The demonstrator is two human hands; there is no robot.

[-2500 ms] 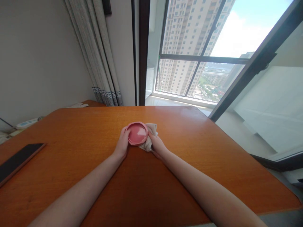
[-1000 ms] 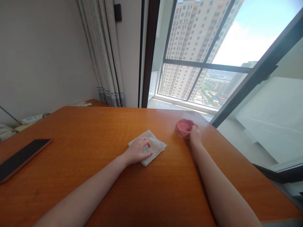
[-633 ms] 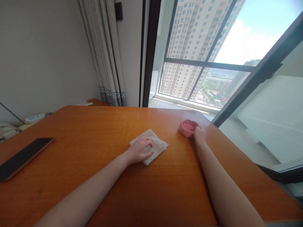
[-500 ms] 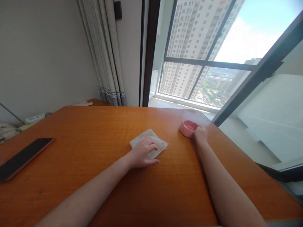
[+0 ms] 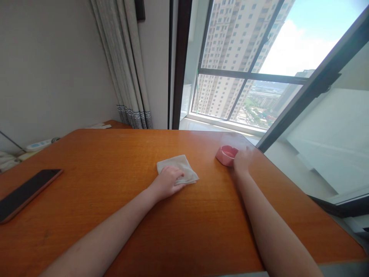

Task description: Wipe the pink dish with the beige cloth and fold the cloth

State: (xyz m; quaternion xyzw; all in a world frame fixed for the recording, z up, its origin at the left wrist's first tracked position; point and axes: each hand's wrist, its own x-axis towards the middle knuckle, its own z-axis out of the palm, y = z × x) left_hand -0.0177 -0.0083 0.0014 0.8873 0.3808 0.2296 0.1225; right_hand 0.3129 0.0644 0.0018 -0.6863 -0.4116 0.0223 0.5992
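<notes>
A folded whitish cloth (image 5: 186,165) lies on the brown wooden table. On its near left part rests my left hand (image 5: 168,179), the fingers curled down and closed on the fabric. Farther right, a pink angular ashtray (image 5: 226,155) with notches in its rim sits upright near the table's far right corner. My right hand (image 5: 242,158) is at the right side of the ashtray. Motion smears its fingers, so whether they still grip the rim cannot be told.
At the left of the table (image 5: 115,161) lies a dark phone (image 5: 29,190). A white remote-like object (image 5: 39,145) is beyond the left edge. A grey curtain (image 5: 127,69) hangs behind, and a dark-framed glass door (image 5: 314,80) borders the right side.
My left hand has drawn slightly left, its fingers more curled, and the cloth has shifted and turned a little with it. My right hand has become blurred beside the ashtray, which has barely moved.
</notes>
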